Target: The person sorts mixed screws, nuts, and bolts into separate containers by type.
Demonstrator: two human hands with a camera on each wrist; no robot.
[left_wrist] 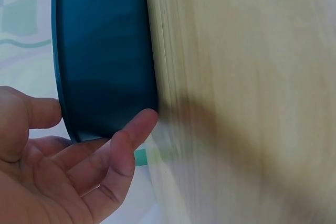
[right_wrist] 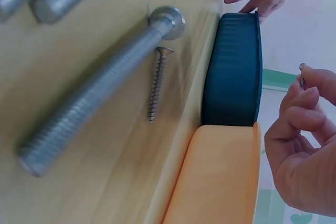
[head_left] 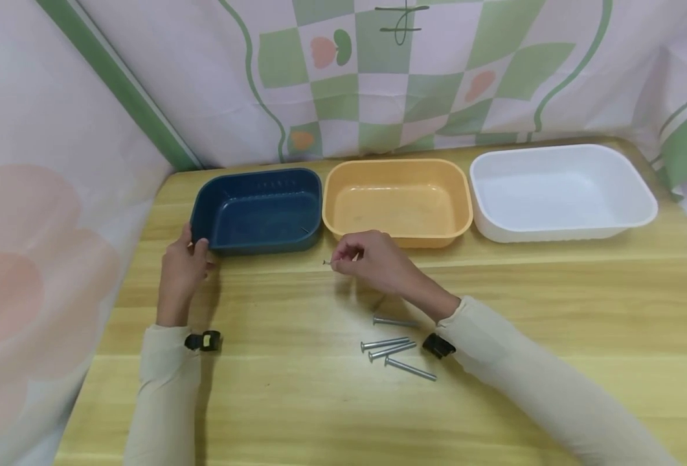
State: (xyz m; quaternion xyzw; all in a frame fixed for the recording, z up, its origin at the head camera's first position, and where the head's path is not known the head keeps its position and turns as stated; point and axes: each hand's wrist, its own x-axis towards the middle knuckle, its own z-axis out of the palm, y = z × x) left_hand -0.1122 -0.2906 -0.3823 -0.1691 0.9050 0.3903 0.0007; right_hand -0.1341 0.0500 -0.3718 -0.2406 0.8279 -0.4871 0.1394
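Note:
My right hand [head_left: 372, 259] pinches a small screw [head_left: 327, 262] between thumb and fingertips, above the table in front of the gap between the dark blue bin [head_left: 261, 243] and the yellow bin [head_left: 398, 167]. The screw's head shows past the fingertips in the right wrist view. At the blue bin's front left corner, my left hand [head_left: 182, 268] holds its outer side, thumb against the rim and fingers bent round the end wall in the left wrist view. A thin dark screw-like piece [head_left: 305, 230] lies inside the blue bin.
Several long silver bolts [head_left: 410, 369] lie on the wooden table [head_left: 296, 401] below my right wrist. Another small screw [right_wrist: 156, 85] rests beside one bolt. A white bin [head_left: 559, 234] stands right of the yellow one; a patterned curtain [head_left: 378, 97] hangs behind the row.

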